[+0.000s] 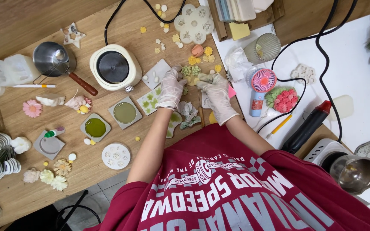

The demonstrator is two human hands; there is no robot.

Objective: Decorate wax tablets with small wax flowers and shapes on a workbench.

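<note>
My gloved left hand (pixel 171 87) pinches one end of a small green piece (pixel 203 78) just above the wooden table (pixel 18 25). My right hand (pixel 217 96) clasps the other end. I judge I'm working it loose; the next move calls for a slow, even pull.

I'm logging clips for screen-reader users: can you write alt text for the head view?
Seen from above, a person's gloved left hand and right hand meet over small green pieces on a cluttered wooden table. Around them lie a white melting pot, two moulds of green liquid, small cast flowers and a pink handheld fan.
</note>
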